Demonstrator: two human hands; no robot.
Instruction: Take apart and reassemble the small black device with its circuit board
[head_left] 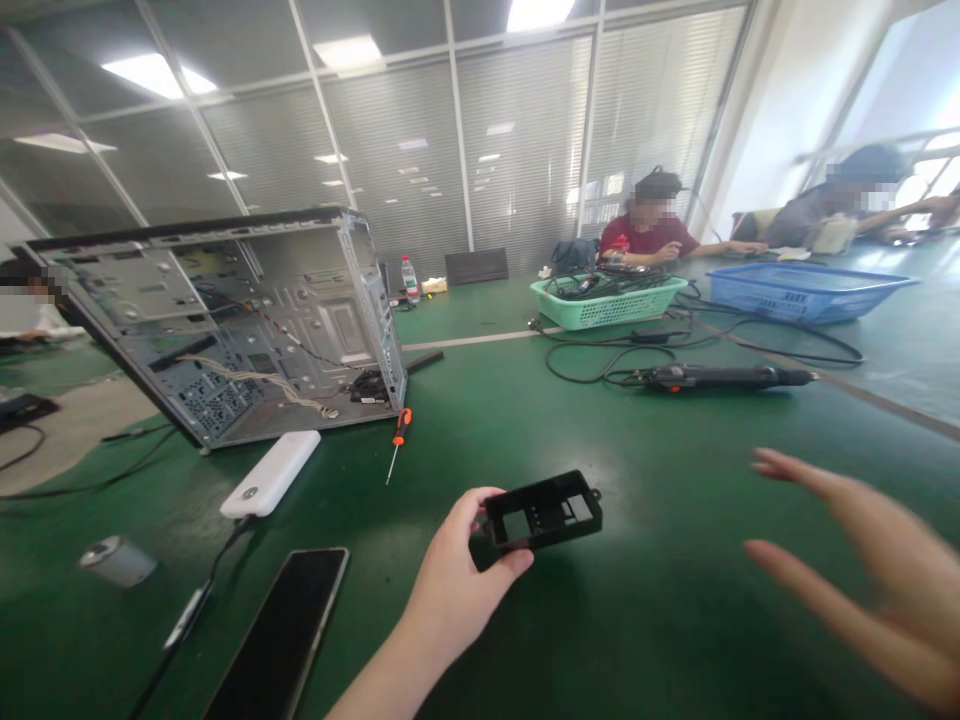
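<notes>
My left hand (457,575) pinches one end of a small black plastic bracket (546,512) with cut-out windows, held just above the green floor. To the right, my right hand (877,585) hovers with fingers stretched and spread, holding nothing, a short way from the bracket. An open grey computer case (247,325) lies tilted at the left, its loose wires showing inside. Beside the case's front corner lies an orange-handled screwdriver (397,440).
A white power bank (271,472) with a cable, a dark phone (281,635) and a small grey cylinder (116,560) lie at the lower left. A black electric screwdriver (720,377) with cables, a green basket (607,300) and a blue basket (806,290) sit farther back. Other people sit beyond.
</notes>
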